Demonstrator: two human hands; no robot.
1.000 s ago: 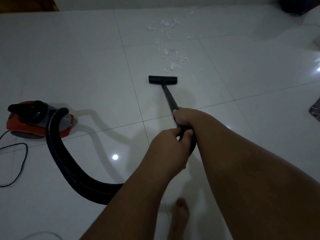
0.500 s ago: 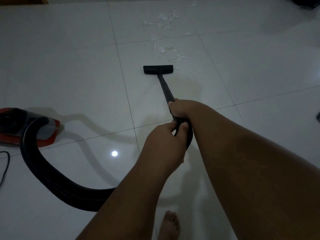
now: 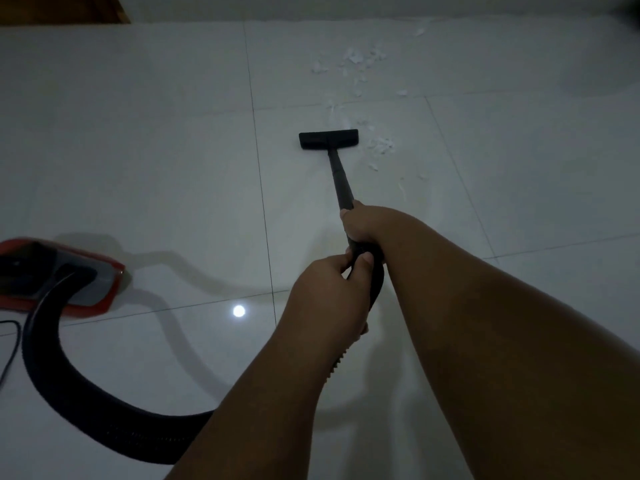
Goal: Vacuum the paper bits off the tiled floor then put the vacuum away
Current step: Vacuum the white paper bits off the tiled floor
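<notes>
At the far left we see a thin black cord (image 3: 10,344) lying on the white tiled floor (image 3: 156,150). Next to it sits the red vacuum (image 3: 74,287), partly cut off by the picture's edge. A fat black hose (image 3: 69,386) comes out of its top and curls down and across the floor toward us, going under our arms. A small bright light spot (image 3: 239,311) shines on a tile near the middle. Our left hand (image 3: 329,296) is wrapped tight around the near end of the black tube (image 3: 341,181). Our right hand (image 3: 363,223) grips the tube just ahead of it, also closed tight. The tube runs away from us to the flat black head (image 3: 328,139), which rests on the floor. White paper bits (image 3: 379,147) lie just right of the head, and more bits (image 3: 360,60) are scattered farther away.
</notes>
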